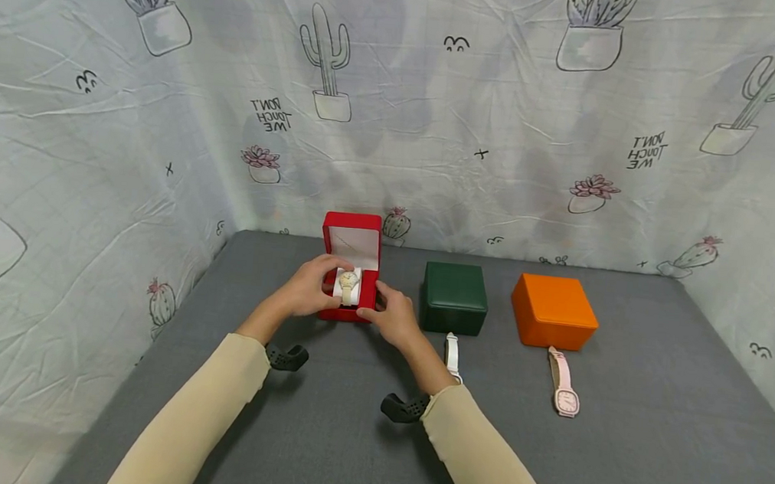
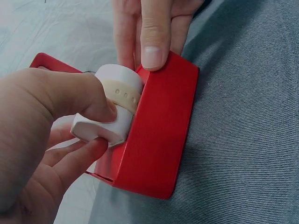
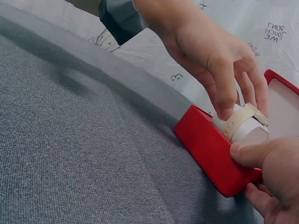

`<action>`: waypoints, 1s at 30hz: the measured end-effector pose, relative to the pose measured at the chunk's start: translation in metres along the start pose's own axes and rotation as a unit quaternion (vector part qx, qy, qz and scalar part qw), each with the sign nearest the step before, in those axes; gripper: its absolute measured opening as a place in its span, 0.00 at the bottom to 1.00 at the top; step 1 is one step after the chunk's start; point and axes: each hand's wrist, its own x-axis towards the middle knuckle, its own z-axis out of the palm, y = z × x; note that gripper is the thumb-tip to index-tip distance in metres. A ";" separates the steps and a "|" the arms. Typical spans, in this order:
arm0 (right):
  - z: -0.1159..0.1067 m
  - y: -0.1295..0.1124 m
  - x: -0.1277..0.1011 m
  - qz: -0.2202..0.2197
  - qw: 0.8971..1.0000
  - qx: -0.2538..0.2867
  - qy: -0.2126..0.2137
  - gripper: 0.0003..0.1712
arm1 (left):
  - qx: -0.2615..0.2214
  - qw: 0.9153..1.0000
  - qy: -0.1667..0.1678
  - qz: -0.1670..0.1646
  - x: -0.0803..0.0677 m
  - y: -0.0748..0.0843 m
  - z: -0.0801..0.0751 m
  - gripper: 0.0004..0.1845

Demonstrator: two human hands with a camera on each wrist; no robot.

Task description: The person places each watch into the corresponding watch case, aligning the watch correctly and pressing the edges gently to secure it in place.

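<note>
A red watch box (image 1: 345, 312) stands open on the grey table, its lid (image 1: 353, 237) upright behind it. Inside sits a white cushion (image 2: 112, 127) with a cream-strapped watch (image 1: 349, 282) wrapped round it. My left hand (image 1: 306, 289) pinches the cushion between thumb (image 2: 79, 95) and fingers, half raised out of the box (image 2: 161, 140). My right hand (image 1: 393, 318) grips the right wall of the box (image 3: 210, 148), with its thumb (image 3: 250, 154) on the outside. Its fingertips (image 2: 153, 51) curl over the rim.
To the right stand a shut dark green box (image 1: 455, 298) and a shut orange box (image 1: 553, 310). A white-strapped watch (image 1: 451, 354) lies before the green one, a pink watch (image 1: 563, 384) before the orange one. Cactus-print cloth (image 1: 508, 129) walls the table behind and at both sides.
</note>
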 end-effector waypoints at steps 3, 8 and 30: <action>0.000 0.000 0.000 0.000 1.000 -0.012 0.001 0.41 | 0.004 1.000 -0.006 0.001 0.001 0.002 -0.001 0.29; 0.000 0.000 0.001 -0.006 1.000 -0.019 0.004 0.41 | 0.015 1.000 -0.007 0.001 0.001 0.004 -0.001 0.29; 0.002 0.003 0.002 0.011 1.000 0.024 0.011 0.42 | 0.031 0.997 -0.041 -0.055 0.012 -0.003 0.006 0.30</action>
